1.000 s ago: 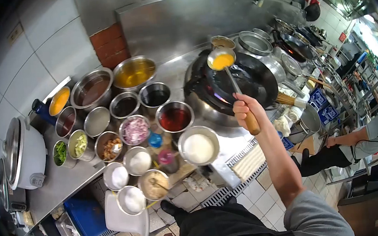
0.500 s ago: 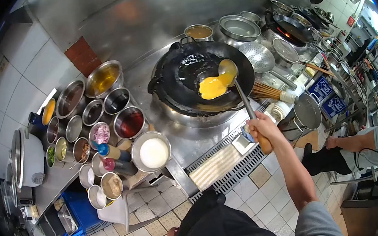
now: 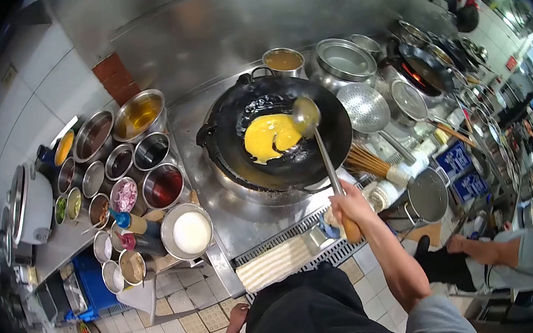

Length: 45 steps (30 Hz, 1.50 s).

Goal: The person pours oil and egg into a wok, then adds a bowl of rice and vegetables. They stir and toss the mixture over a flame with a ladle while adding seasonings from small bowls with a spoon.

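My right hand (image 3: 347, 205) grips the wooden handle of a long metal ladle (image 3: 306, 115). The ladle's bowl rests inside a big black wok (image 3: 276, 133), right beside a pool of yellow beaten egg (image 3: 270, 138) spread on the wok's floor. My left hand (image 3: 237, 315) hangs low by my hip against the black apron, fingers loosely apart, holding nothing.
Left of the wok stand several steel bowls of sauces, oil and chopped ingredients (image 3: 123, 165), a white-filled bowl (image 3: 187, 231) and a rice cooker (image 3: 27, 208). A perforated skimmer (image 3: 364, 107), pots and a second wok (image 3: 424, 62) lie to the right. Another person (image 3: 516, 257) crouches at right.
The ladle carried egg over the wok, tipped it in, and now sits emptied beside the egg, which has spread wider. My view has shifted left and closer.
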### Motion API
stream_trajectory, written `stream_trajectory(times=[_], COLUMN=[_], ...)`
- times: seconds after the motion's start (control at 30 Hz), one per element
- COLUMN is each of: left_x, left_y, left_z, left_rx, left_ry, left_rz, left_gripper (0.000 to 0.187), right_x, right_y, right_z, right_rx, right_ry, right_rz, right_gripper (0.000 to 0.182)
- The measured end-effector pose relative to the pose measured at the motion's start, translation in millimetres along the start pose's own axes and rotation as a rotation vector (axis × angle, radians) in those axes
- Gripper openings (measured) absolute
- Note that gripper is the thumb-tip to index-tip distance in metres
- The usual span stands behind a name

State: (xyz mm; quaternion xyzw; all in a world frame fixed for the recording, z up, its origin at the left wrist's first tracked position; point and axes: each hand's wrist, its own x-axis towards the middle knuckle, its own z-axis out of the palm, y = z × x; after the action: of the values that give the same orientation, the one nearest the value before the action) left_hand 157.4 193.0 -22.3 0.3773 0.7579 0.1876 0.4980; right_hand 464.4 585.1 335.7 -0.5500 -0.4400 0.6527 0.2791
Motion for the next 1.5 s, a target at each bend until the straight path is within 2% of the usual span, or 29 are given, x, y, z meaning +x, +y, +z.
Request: stream_trajectory(times=[0.07, 0.1, 0.13, 0.2, 0.23, 0.33, 0.37, 0.4, 0.43, 0.47, 0.53, 0.6, 0.67, 0.73, 0.8, 0.87, 0.93, 1.0, 1.07, 1.13, 1.37, 1.5], left_x=[-23.4, -36.3, -43.5, -70.9, -83.8, -128.8, -138.3, -148.9, -161.7, -169.6, -189.3, -205.1, -212.9, -221.7, -238.1, -256.9, -282.8, -305.6, -329.2, -353.3, -387.0, -372.2], left_y=[26.8, 40.7, 36.5, 57.0, 65.9, 86.5, 92.6, 98.1, 108.8, 115.3, 125.1, 138.7, 130.8, 139.5, 152.7, 169.0, 184.1, 194.6, 198.2, 205.2, 245.8, 267.0], left_z=[17.8, 30.3, 49.1, 90.9, 118.4, 199.5, 225.3, 250.5, 272.0, 286.2, 318.4, 335.6, 367.3, 377.1, 391.9, 401.3, 422.7, 442.1, 474.5, 508.5, 588.4, 611.8], left_rx=[-0.044, -0.076, 0.029, -0.051, -0.078, -0.093, -0.168, -0.245, -0.412, -0.449, -0.329, -0.304, -0.227, -0.41, -0.468, -0.554, -0.629, -0.646, -0.661, -0.668, -0.747, -0.83], left_ry=[0.126, 0.125, 0.187, 0.123, 0.147, 0.134, 0.184, 0.238, 0.317, 0.352, 0.347, 0.291, 0.485, 0.582, 0.767, 0.791, 0.81, 0.842, 0.917, 0.975, 0.982, 0.899], left_rz=[-0.205, -0.316, -0.104, -0.428, -0.456, -0.562, -0.605, -0.646, -0.637, -0.663, -0.626, -0.708, -0.686, -0.805, -0.786, -0.84, -0.873, -0.955, -1.007, -1.065, -1.354, -1.38], left_gripper=[0.032, 0.031, 0.029, 0.03, 0.03, 0.033, 0.035, 0.038, 0.039, 0.039, 0.04, 0.038, 0.035, 0.034, 0.036, 0.036, 0.036, 0.037, 0.036, 0.036, 0.035, 0.035], right_x=[-23.3, -32.9, -23.5, 2.3, 17.3, 62.7, 65.2, 59.9, 50.4, 42.9, 27.2, 35.4, 47.2, 35.5, 8.8, -5.0, -45.5, 16.7, 68.9, 110.5, 118.8, 113.6], right_y=[2.0, -5.1, -5.8, -11.7, -17.2, -8.9, -3.4, 4.5, 15.6, 24.3, 20.7, 23.7, 11.0, -5.8, -15.8, 11.0, 62.5, 175.7, 255.9, 301.1, 341.9, 355.4], right_z=[-9.1, -18.8, -32.0, -61.9, -69.4, -92.4, -98.9, -108.0, -119.3, -129.1, -152.5, -174.4, -179.7, -165.9, -147.5, -135.0, -121.1, -136.5, -155.6, -183.4, -141.3, -137.7], right_rx=[0.092, 0.191, 0.17, 0.214, 0.195, -0.039, -0.163, -0.175, -0.256, -0.335, -0.531, -0.621, -0.943, -1.413, -1.41, -1.206, -1.167, -1.186, -1.511, -1.622, -1.611, -1.588], right_ry=[-0.053, -0.147, -0.189, -0.328, -0.33, -0.328, -0.339, -0.382, -0.348, -0.321, -0.368, -0.384, -0.398, -0.196, -0.09, -0.471, -0.824, -1.153, -1.132, -0.818, -0.965, -0.963], right_rz=[0.047, 0.12, 0.133, 0.213, 0.172, 0.04, -0.091, -0.081, -0.175, -0.279, -0.408, -0.364, -0.456, -0.734, -1.459, -1.367, -0.762, -0.271, -0.46, -0.369, -0.441, -0.43], right_gripper=[0.045, 0.04, 0.04, 0.024, 0.019, 0.038, 0.053, 0.053, 0.055, 0.057, 0.06, 0.06, 0.058, 0.056, 0.05, 0.036, 0.024, 0.024, 0.037, 0.052, 0.055, 0.057])
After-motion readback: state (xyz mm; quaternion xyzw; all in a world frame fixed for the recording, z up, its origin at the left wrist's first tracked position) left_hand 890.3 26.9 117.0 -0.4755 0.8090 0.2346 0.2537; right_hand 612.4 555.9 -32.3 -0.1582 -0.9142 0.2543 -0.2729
